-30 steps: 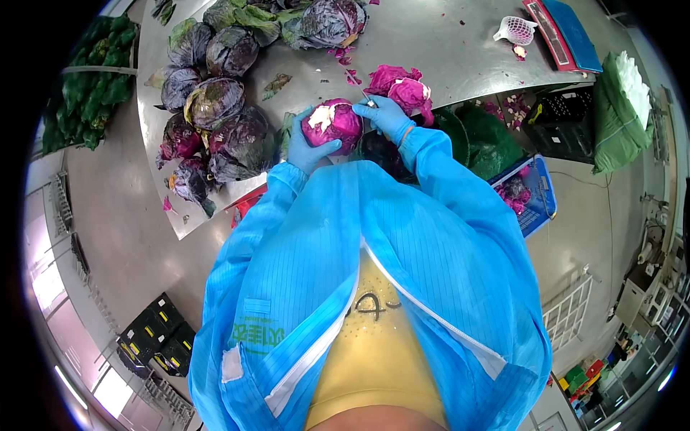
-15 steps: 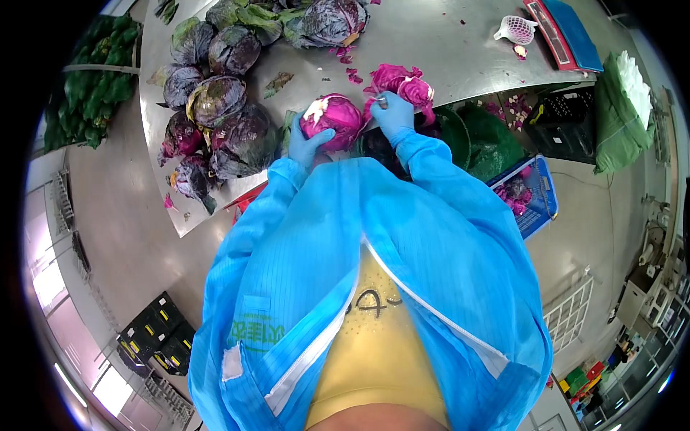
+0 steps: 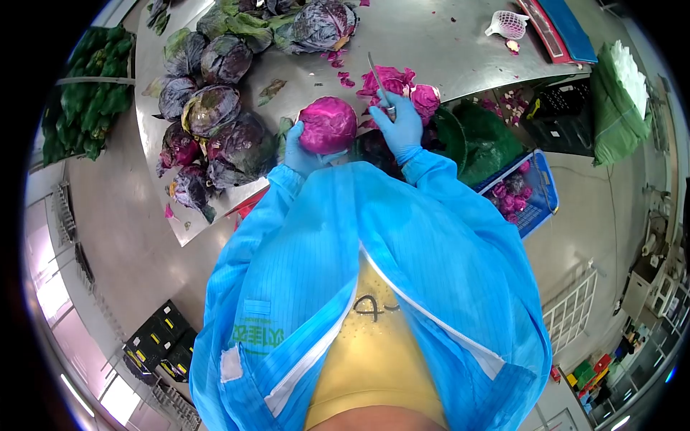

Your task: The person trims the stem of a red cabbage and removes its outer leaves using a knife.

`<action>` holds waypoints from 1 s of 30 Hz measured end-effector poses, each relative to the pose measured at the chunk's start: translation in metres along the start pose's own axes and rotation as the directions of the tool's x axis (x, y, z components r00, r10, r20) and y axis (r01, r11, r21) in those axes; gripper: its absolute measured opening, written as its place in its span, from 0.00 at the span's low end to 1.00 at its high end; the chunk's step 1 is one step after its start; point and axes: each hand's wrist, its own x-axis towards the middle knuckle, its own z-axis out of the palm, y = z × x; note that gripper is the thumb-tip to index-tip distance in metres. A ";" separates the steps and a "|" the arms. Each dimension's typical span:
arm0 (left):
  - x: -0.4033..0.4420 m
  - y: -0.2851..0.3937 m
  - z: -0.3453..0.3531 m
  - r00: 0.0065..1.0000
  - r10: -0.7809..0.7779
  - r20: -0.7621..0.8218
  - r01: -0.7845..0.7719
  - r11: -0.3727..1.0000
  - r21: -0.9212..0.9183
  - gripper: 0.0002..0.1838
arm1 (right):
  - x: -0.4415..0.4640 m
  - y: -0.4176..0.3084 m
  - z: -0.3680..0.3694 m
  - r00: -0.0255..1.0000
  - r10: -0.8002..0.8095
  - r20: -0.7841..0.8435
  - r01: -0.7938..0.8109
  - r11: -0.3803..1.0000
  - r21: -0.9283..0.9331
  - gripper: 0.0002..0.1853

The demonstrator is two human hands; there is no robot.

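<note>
My left hand [image 3: 303, 152], in a blue glove, cups a trimmed red cabbage [image 3: 328, 125] from its left and lower side, above the near edge of the table. The cabbage shows a smooth, bright purple surface. In my gloved right hand [image 3: 402, 126] is a knife [image 3: 379, 80], its thin blade pointing up and away from me. Just beyond that hand lie loose purple cabbage leaves [image 3: 392, 80] on the metal table. To the left of the held cabbage sit several untrimmed red cabbages [image 3: 213, 110] with dark outer leaves.
On the metal table [image 3: 424, 43] are a white mesh net [image 3: 508, 25] and a red-and-blue box [image 3: 557, 32] at far right. Below its edge stand a green bag [image 3: 485, 140], a blue basket [image 3: 548, 188] with purple scraps, and black crates [image 3: 564, 118].
The held cabbage has turned, so its pale cut patch no longer shows. My right hand has moved slightly right and rotated, and the knife blade now points upward in plain sight.
</note>
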 end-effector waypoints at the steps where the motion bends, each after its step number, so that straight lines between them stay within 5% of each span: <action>1: 0.001 0.000 -0.004 1.000 -0.002 0.002 0.002 1.000 0.001 0.43 | -0.002 0.000 0.004 0.978 0.165 0.129 -0.184 0.972 0.147 0.23; 3: 0.003 0.003 -0.008 0.983 -0.077 0.169 0.102 0.985 -0.142 0.40 | -0.005 -0.012 0.004 0.870 0.321 0.374 -0.439 0.850 0.293 0.20; 6: 0.001 0.002 -0.005 0.987 -0.065 0.144 0.081 0.991 -0.111 0.41 | -0.008 -0.009 0.007 0.788 0.344 0.511 -0.576 0.706 0.412 0.19; 11: -0.002 -0.001 -0.003 0.995 -0.038 0.087 0.041 0.999 -0.024 0.43 | -0.005 -0.002 0.008 0.860 0.283 0.425 -0.429 0.852 0.299 0.12; 13: -0.002 -0.002 -0.003 0.995 -0.030 0.090 0.036 0.998 -0.058 0.42 | -0.001 -0.001 0.007 0.922 0.092 0.375 -0.057 0.993 -0.102 0.12; 16: -0.009 0.001 0.010 0.999 -0.030 0.045 0.028 0.998 0.061 0.43 | 0.002 0.001 0.009 0.946 0.138 0.293 -0.072 0.972 -0.225 0.14; 19: -0.013 0.000 0.014 0.987 0.039 -0.153 -0.022 0.994 0.110 0.43 | 0.016 0.016 0.003 0.938 0.287 0.194 -0.252 0.950 -0.187 0.15; 21: -0.004 0.000 -0.012 0.942 -0.050 0.331 0.179 0.911 -0.372 0.40 | 0.024 0.017 -0.001 0.936 0.328 0.125 -0.281 0.914 -0.291 0.14; 22: -0.001 0.000 -0.019 0.943 -0.051 0.329 0.178 0.912 -0.370 0.40 | 0.028 0.013 -0.005 0.934 0.340 0.109 -0.285 0.895 -0.343 0.14; 25: 0.009 -0.001 -0.035 0.986 -0.030 0.165 0.071 0.966 -0.248 0.41 | 0.029 0.012 -0.008 0.958 0.265 0.109 -0.216 0.918 -0.333 0.18; 26: 0.014 -0.003 -0.039 0.981 0.074 0.179 -0.152 0.867 0.475 0.41 | 0.029 0.014 -0.009 0.983 0.162 0.080 -0.133 0.948 -0.291 0.21; 28: 0.020 -0.001 -0.046 0.954 0.143 0.263 -0.292 0.262 0.920 0.40 | 0.026 0.003 -0.007 0.984 0.139 0.113 -0.110 0.967 -0.229 0.27; 29: 0.020 0.004 -0.052 0.955 0.003 0.295 -0.209 0.713 0.670 0.34 | 0.024 -0.002 -0.003 0.972 0.050 0.228 -0.065 0.996 0.061 0.28; 30: 0.020 0.005 -0.057 0.917 -0.103 0.384 -0.001 0.965 0.263 0.28 | 0.021 -0.007 0.002 0.948 -0.067 0.311 -0.048 0.936 0.350 0.29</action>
